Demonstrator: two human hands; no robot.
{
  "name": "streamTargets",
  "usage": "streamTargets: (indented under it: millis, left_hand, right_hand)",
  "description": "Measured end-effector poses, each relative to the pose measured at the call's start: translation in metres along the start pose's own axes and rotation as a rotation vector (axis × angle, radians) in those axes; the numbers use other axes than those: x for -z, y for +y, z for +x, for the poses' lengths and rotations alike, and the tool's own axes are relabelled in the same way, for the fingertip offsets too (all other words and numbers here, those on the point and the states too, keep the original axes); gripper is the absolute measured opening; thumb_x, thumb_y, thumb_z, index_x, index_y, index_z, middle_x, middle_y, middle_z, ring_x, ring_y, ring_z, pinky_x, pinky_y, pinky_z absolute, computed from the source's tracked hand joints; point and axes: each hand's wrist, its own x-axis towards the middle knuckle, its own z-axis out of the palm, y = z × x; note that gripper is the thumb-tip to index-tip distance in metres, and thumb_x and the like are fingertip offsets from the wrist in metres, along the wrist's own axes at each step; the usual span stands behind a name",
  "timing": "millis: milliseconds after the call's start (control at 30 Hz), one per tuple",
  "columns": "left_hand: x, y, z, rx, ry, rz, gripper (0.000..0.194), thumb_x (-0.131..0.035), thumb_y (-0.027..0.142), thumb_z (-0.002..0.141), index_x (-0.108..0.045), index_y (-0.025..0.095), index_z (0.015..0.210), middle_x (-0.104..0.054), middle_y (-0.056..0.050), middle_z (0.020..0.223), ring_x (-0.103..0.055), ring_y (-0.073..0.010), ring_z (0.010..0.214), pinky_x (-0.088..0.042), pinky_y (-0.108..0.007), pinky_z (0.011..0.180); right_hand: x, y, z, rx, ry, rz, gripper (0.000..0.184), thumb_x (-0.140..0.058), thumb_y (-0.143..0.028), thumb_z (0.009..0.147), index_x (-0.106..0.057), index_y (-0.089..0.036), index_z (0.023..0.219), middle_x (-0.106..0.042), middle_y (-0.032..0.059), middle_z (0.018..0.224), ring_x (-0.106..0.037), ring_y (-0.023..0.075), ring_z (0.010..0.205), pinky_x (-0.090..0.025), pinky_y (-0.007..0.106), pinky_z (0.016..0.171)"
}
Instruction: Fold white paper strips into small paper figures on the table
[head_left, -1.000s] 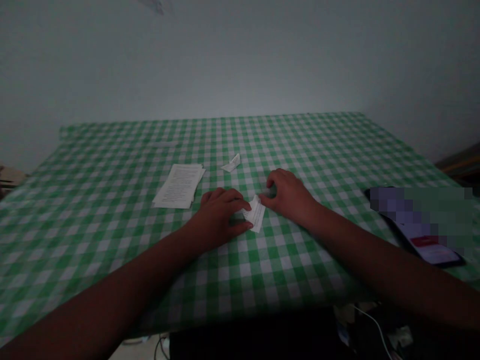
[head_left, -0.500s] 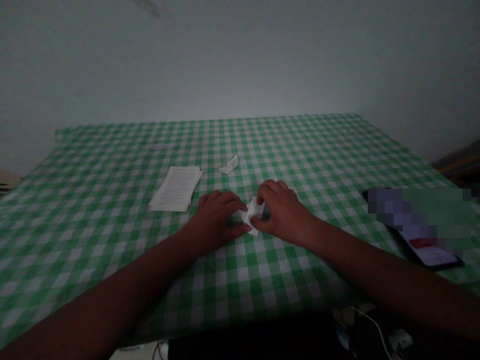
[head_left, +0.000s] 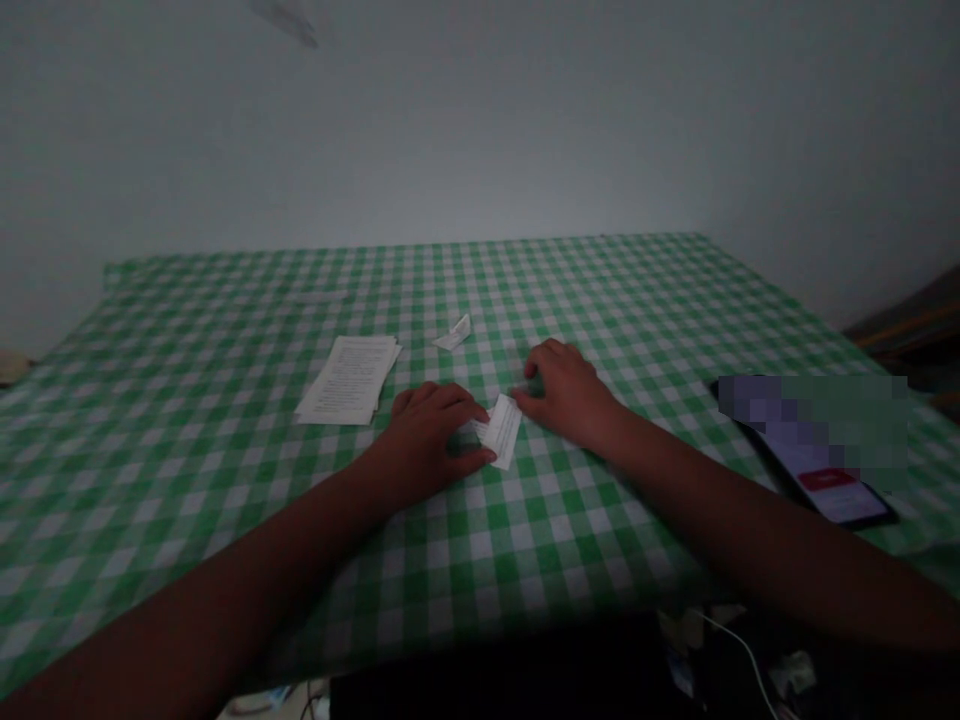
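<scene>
Folded paper strip (head_left: 501, 432) on gingham worktop (head_left: 225, 520): long axis runs near-far, slightly tilted. Left hand (head_left: 427, 435) nearer, fingers on strip's left edge, grip unclear; right hand (head_left: 562, 392) released, fingers just beside far end.

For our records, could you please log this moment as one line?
left hand: touching paper slip | right hand: next to slip | also: paper stack, folded scrap, phone, checked tablecloth
</scene>
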Motion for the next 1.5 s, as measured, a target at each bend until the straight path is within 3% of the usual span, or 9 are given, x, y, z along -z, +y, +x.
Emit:
streamTargets:
  millis: [233, 533, 667, 733, 800, 933, 1067, 1267, 1500]
  left_hand:
    - [-0.002, -0.001, -0.001, -0.022, 0.028, 0.022, 0.034, -0.074, 0.042, 0.082, -0.065, 0.028, 0.111, -0.063, -0.003, 0.119, -0.053, -0.0277, 0.112, -0.034, -0.049, 0.097]
    - [-0.003, -0.003, -0.002, -0.062, 0.099, -0.004, 0.051, -0.074, 0.038, 0.081, -0.054, 0.024, 0.125, -0.059, -0.008, 0.124, -0.052, -0.0302, 0.116, -0.039, -0.051, 0.100]
    - [0.001, -0.005, -0.001, -0.116, 0.225, -0.084, 0.051, -0.070, 0.035, 0.085, -0.049, 0.019, 0.129, -0.055, -0.012, 0.127, -0.052, -0.0298, 0.119, -0.042, -0.051, 0.103]
    - [0.004, -0.005, -0.002, -0.135, 0.290, -0.106, 0.048, -0.067, 0.034, 0.088, -0.048, 0.019, 0.130, -0.054, -0.012, 0.126, -0.051, -0.0290, 0.120, -0.043, -0.049, 0.104]
    - [0.006, -0.004, -0.003, -0.161, 0.338, -0.119, 0.047, -0.064, 0.032, 0.090, -0.046, 0.021, 0.132, -0.052, -0.012, 0.127, -0.050, -0.0280, 0.121, -0.044, -0.049, 0.105]
    - [0.010, -0.002, -0.006, -0.265, 0.303, -0.150, 0.044, -0.053, 0.019, 0.091, -0.044, 0.022, 0.133, -0.051, -0.011, 0.128, -0.049, -0.0260, 0.123, -0.043, -0.046, 0.105]
    - [0.011, -0.003, -0.006, -0.298, 0.167, -0.191, 0.044, -0.047, 0.011, 0.082, -0.048, 0.020, 0.125, -0.058, -0.008, 0.119, -0.054, -0.0239, 0.115, -0.044, -0.045, 0.102]
    - [0.009, -0.011, -0.006, -0.256, 0.058, -0.124, 0.039, -0.051, 0.018, 0.083, -0.050, 0.018, 0.122, -0.061, -0.010, 0.120, -0.057, -0.0267, 0.114, -0.044, -0.048, 0.100]
    - [0.005, -0.010, -0.008, -0.182, 0.029, -0.018, 0.041, -0.067, 0.037, 0.085, -0.054, 0.021, 0.121, -0.063, -0.009, 0.124, -0.056, -0.0288, 0.119, -0.042, -0.050, 0.103]
  right_hand:
    - [0.009, -0.003, -0.008, 0.061, -0.153, 0.022, 0.022, -0.065, -0.042, 0.087, -0.065, -0.020, 0.085, -0.063, 0.0082, 0.094, -0.057, 0.0258, 0.094, -0.045, 0.042, 0.084]
    - [0.004, -0.005, -0.004, 0.012, -0.119, 0.331, 0.007, -0.068, -0.023, 0.080, -0.063, -0.020, 0.076, -0.063, 0.0022, 0.080, -0.058, 0.0179, 0.076, -0.046, 0.034, 0.072]
    - [0.007, -0.004, -0.004, -0.025, 0.191, 0.494, 0.007, -0.061, -0.020, 0.082, -0.057, -0.021, 0.077, -0.064, 0.0004, 0.077, -0.060, 0.0173, 0.072, -0.048, 0.034, 0.071]
    - [0.011, -0.006, -0.005, 0.103, 0.398, 0.443, 0.007, -0.059, -0.018, 0.083, -0.055, -0.022, 0.080, -0.066, 0.0023, 0.085, -0.062, 0.0195, 0.082, -0.049, 0.038, 0.080]
    - [0.013, -0.010, -0.008, 0.311, 0.452, 0.358, 0.008, -0.056, -0.015, 0.085, -0.054, -0.022, 0.082, -0.067, 0.0052, 0.093, -0.061, 0.0217, 0.092, -0.047, 0.042, 0.087]
    - [0.008, -0.019, -0.016, 0.656, 0.110, 0.224, 0.008, -0.051, -0.014, 0.090, -0.057, -0.020, 0.089, -0.067, 0.0092, 0.099, -0.059, 0.0233, 0.097, -0.048, 0.043, 0.089]
    - [0.001, -0.021, -0.021, 0.793, -0.179, 0.204, 0.009, -0.055, -0.016, 0.090, -0.060, -0.016, 0.097, -0.067, 0.0106, 0.104, -0.058, 0.0226, 0.104, -0.046, 0.041, 0.097]
    - [0.004, -0.019, -0.021, 0.638, -0.227, 0.375, 0.013, -0.055, -0.016, 0.091, -0.059, -0.018, 0.103, -0.067, 0.0083, 0.105, -0.059, 0.0202, 0.103, -0.048, 0.038, 0.095]
    - [0.002, -0.007, -0.018, 0.478, -0.109, 0.263, 0.031, -0.046, -0.005, 0.085, -0.058, -0.017, 0.110, -0.064, 0.0117, 0.113, -0.055, 0.0242, 0.113, -0.046, 0.044, 0.100]
